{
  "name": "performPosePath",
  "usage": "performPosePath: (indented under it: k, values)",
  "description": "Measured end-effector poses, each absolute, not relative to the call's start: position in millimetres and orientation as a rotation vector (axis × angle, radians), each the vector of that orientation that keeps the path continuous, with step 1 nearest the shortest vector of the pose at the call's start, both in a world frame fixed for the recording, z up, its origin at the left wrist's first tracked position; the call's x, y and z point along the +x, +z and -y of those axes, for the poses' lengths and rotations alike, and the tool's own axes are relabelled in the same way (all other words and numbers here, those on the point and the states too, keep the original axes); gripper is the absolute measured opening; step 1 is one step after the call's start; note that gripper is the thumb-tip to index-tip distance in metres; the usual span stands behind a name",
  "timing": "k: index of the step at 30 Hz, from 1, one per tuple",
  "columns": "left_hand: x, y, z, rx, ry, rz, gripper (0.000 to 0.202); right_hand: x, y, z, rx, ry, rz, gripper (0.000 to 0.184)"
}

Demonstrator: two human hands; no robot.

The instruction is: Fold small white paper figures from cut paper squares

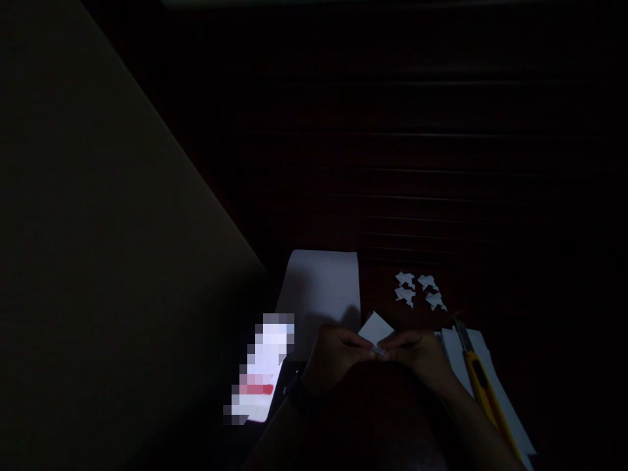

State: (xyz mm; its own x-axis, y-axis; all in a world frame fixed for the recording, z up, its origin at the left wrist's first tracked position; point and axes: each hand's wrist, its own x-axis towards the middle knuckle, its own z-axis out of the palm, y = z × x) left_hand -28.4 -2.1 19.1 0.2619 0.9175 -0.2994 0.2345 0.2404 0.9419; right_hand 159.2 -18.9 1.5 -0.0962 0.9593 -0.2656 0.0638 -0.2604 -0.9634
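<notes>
The scene is very dark. My left hand (336,356) and my right hand (417,356) meet low in the middle of the view, fingers pinched together on a small white piece of paper (375,327) that sticks up between them. A dark band sits on my left wrist. Just beyond the hands lies a larger white sheet (321,288). Several small folded white paper figures (419,290) lie in a cluster on the dark table (490,196), up and right of my right hand.
A yellow utility knife (478,376) rests on white sheets (500,392) beside my right forearm. A lit, blurred-out phone screen (262,369) lies left of my left hand. A pale wall (98,261) fills the left side.
</notes>
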Motion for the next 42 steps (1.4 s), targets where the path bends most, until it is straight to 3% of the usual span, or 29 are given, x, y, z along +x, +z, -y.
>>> performPosePath:
  k: [18, 28, 42]
  values:
    - [-19.6, 10.5, 4.3, 1.319, 0.815, -1.236, 0.011, 163.4, 5.7, 17.6, -1.411, 1.36, 1.195, 0.016]
    - [-18.5, 10.1, 6.3, 1.307, 0.773, -1.253, 0.018, 164.8, 2.0, 20.4, -1.516, 1.286, 1.273, 0.008]
    - [-15.6, 6.4, 6.0, 1.227, 0.9, -1.157, 0.022, 159.6, -2.6, 22.4, -1.446, 1.175, 1.188, 0.018]
